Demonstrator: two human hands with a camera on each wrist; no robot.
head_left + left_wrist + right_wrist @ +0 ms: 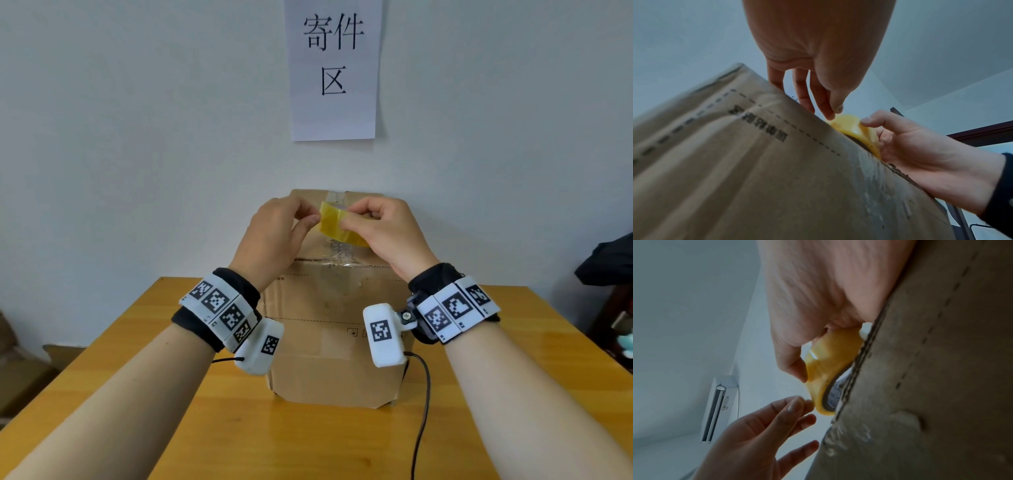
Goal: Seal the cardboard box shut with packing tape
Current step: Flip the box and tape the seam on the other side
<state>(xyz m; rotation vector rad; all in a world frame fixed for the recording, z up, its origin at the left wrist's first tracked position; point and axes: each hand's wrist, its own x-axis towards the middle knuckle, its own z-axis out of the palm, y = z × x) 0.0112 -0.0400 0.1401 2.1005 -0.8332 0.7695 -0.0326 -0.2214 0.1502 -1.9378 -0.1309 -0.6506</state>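
A brown cardboard box [329,308] stands on the wooden table [154,421] against the wall; old clear tape remnants mark its top seam. Just above the box top my right hand [358,219] grips a yellow packing tape roll [337,224], thumb on the outer face. My left hand [310,219] meets the roll's left edge, thumb and forefinger tips pinched together there. In the left wrist view the left fingertips [833,113] touch the roll [851,126] over the box edge [756,162]. The right wrist view shows the roll [824,366] beside the box wall [931,386]. No loose tape end is visible.
A paper sign [332,68] hangs on the wall behind the box. A black cable [423,411] trails across the table from the right wrist. A dark object [606,263] sits past the table's right edge. A wall air conditioner [717,408] shows high up.
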